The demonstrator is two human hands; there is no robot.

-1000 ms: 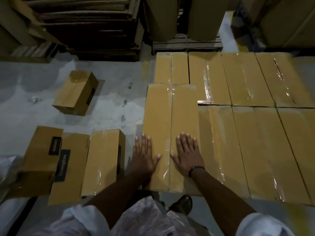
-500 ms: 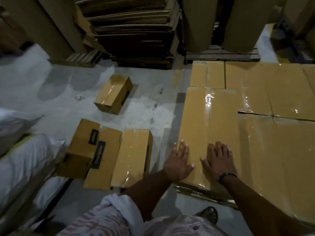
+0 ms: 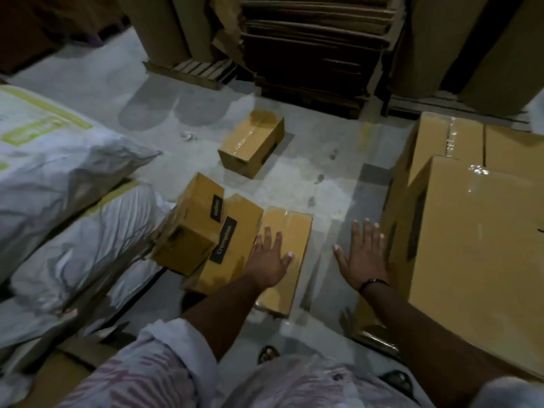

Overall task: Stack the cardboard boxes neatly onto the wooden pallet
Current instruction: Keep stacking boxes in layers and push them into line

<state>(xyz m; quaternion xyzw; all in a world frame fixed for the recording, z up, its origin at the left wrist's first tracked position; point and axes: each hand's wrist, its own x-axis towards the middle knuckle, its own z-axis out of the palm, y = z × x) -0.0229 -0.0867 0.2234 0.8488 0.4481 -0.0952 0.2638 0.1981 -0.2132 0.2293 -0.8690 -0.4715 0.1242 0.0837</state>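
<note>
Both hands have come off the top of the pallet stack, and the view has swung left toward the loose boxes on the floor. At far left lie white sacks, with a tilted box leaning against them and resting partly on a labelled box beside it. Next along, the left hand is over the taped box. Its fingers are straight and spread, gripping nothing; whether the palm touches the cardboard I cannot tell. A lone box sits farther off, well apart from the group. The right hand hangs over bare floor between the taped box and the stack, fingers likewise splayed and empty, close beside the stack's side wall. The pallet stack fills the right edge; the pallet itself is hidden beneath it.

The step in hand looks like picking up the taped box. It would go best with one hand on each long side, low down, since the glossy tape may be slippery. Lift it straight clear of the labelled box just beside it, so the tilted box is not disturbed.
</note>
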